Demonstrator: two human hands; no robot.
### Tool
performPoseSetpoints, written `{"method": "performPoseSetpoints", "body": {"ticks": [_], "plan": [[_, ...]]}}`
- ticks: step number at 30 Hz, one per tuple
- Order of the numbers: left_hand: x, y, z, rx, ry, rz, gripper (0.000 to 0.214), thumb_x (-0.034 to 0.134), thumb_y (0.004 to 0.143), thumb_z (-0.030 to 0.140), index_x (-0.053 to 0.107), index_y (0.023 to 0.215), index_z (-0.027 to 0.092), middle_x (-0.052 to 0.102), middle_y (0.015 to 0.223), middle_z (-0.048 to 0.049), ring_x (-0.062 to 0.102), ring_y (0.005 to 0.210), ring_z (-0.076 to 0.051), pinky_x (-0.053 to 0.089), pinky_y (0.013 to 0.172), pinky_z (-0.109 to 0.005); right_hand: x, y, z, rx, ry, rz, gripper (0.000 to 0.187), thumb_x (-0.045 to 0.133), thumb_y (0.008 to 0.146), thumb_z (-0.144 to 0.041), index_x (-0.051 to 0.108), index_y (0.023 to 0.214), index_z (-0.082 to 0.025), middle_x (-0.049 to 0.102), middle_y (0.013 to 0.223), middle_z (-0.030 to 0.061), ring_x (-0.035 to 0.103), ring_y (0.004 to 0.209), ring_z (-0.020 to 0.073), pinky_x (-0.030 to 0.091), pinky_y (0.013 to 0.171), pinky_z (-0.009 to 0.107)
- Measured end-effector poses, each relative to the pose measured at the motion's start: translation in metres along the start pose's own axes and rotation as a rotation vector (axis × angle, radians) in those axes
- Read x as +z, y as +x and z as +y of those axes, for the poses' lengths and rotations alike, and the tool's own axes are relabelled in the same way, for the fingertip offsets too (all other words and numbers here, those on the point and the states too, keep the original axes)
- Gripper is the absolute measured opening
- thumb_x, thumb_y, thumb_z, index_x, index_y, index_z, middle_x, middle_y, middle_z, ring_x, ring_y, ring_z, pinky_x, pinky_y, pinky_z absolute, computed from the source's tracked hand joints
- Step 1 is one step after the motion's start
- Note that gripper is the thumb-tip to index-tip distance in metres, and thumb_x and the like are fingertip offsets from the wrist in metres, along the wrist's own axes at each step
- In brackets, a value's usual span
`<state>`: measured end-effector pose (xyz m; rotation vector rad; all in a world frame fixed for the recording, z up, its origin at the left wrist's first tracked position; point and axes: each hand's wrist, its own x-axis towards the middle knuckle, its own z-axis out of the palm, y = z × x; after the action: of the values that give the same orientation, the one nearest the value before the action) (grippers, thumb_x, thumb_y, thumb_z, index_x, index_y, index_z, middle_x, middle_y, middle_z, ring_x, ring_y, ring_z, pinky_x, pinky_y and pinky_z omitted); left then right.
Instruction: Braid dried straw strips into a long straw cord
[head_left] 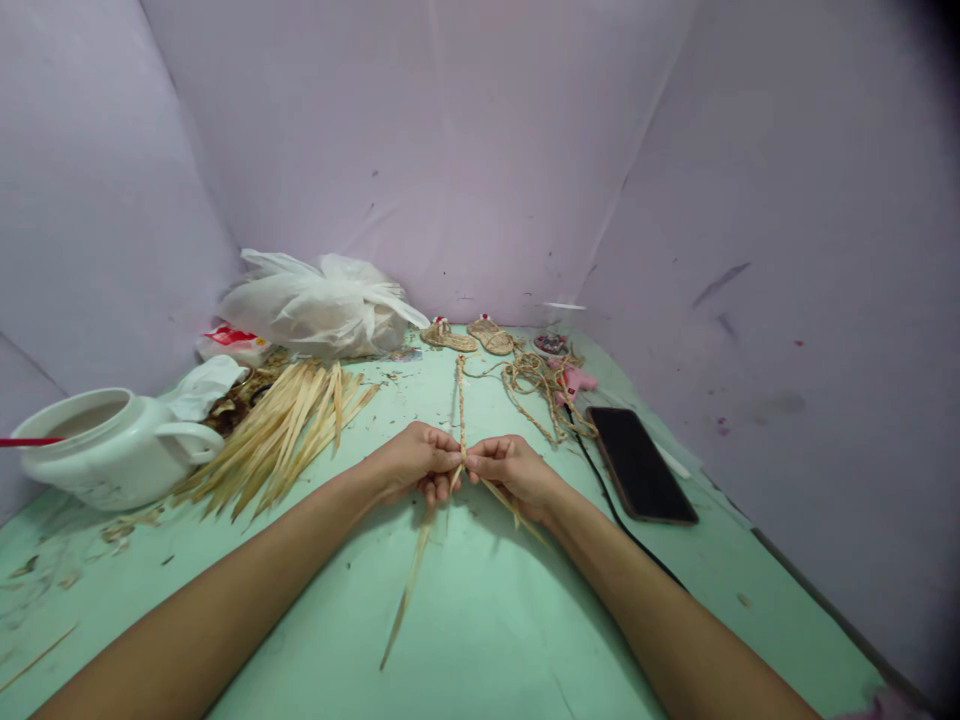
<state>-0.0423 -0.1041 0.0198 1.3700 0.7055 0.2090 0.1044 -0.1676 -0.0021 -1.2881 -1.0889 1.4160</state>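
Note:
My left hand [417, 462] and my right hand [510, 468] meet at the middle of the green table [480, 620], both pinched shut on a thin braided straw cord [461, 400]. The cord runs away from my fingers toward the back wall. Loose flat straw strips [409, 590] hang from the pinch toward me, one long strip trailing to the lower left and a shorter one under my right hand. A pile of cut straw strips [289, 430] lies to the left of my left hand.
A white jug [105, 450] stands at far left, with a white plastic bag [322, 305] behind the pile. Two small woven sandals [469, 336] lie by the back wall. A coiled braided cord [540, 385], a pink object [574, 380], a black phone [639, 462] and its cable sit to the right.

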Motion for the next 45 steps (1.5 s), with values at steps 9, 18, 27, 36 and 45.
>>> {"method": "performPoseSetpoints", "body": {"ticks": [9,18,27,36,45], "plan": [[0.012,0.0,0.0,-0.034,0.318,0.209,0.011,0.045,0.063,0.016,0.053,0.057,0.012,0.048,0.035,0.0007,0.044,0.028,-0.01,0.035,0.031,-0.019,0.007,0.0,0.002,-0.06,-0.084,0.073,0.023,0.07,0.052,-0.031,0.06,0.057,-0.011,0.055,0.049,-0.0018,0.04,0.045,0.0058,0.028,0.047,0.02],[0.011,0.002,-0.002,-0.031,0.373,0.204,0.013,0.043,0.065,0.017,0.05,0.054,0.014,0.048,0.035,0.0013,0.045,0.03,-0.011,0.037,0.032,-0.02,0.007,-0.005,-0.009,0.01,-0.116,0.06,0.015,0.067,0.053,-0.024,0.059,0.054,-0.011,0.048,0.041,-0.0047,0.029,0.038,0.0033,0.02,0.041,0.02],[0.003,-0.004,0.006,-0.062,0.265,0.077,0.012,0.045,0.062,0.014,0.049,0.051,0.014,0.044,0.034,0.0024,0.041,0.03,-0.008,0.03,0.031,-0.017,0.008,-0.001,-0.004,-0.033,-0.121,0.098,0.009,0.059,0.054,-0.019,0.059,0.057,-0.011,0.053,0.047,-0.0023,0.039,0.042,0.0052,0.027,0.044,0.019],[-0.005,0.004,0.006,-0.436,-0.161,0.012,0.017,0.051,0.066,0.02,0.044,0.053,0.012,0.039,0.038,0.0041,0.025,0.027,-0.001,0.01,0.027,-0.013,0.008,0.004,0.007,-0.153,-0.189,0.098,0.013,0.059,0.06,-0.024,0.061,0.063,-0.011,0.056,0.054,-0.0009,0.043,0.047,0.0061,0.032,0.047,0.019],[-0.002,0.004,0.005,-0.348,-0.19,-0.012,0.013,0.06,0.06,0.017,0.049,0.059,0.01,0.054,0.053,-0.0021,0.027,0.03,0.0,0.008,0.029,-0.013,0.009,0.002,0.004,-0.148,-0.131,0.091,0.012,0.058,0.062,-0.024,0.058,0.062,-0.012,0.057,0.052,0.0011,0.048,0.047,0.0091,0.038,0.05,0.022]]}}
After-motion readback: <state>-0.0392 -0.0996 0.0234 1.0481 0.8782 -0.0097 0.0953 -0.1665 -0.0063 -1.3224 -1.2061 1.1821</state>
